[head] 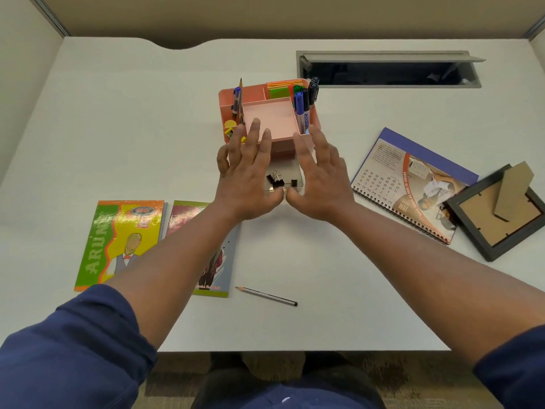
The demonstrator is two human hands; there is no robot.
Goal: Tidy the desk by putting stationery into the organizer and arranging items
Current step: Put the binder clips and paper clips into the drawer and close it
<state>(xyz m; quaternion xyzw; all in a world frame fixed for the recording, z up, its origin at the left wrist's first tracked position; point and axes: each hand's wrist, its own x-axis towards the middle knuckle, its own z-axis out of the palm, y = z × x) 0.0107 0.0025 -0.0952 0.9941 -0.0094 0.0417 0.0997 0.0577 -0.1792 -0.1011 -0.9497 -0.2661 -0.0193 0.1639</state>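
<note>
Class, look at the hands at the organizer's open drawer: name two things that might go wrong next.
1. The drawer is pulled out with binder clips inside; pushing it shut with the left hand and right hand may jam or pinch.
2. The loose pencil lying near the desk edge might roll off.

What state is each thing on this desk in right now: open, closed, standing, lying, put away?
Organizer drawer: pulled open, binder clips inside.
Organizer: upright, markers and sticky notes stowed.
Loose pencil: lying flat, not stowed.
Calendar: lying flat.
Photo frame: face down.
Two notebooks: closed, side by side.
Desk cable hatch: open.
Left hand: fingers straight, at the drawer.
Right hand: likewise.
</note>
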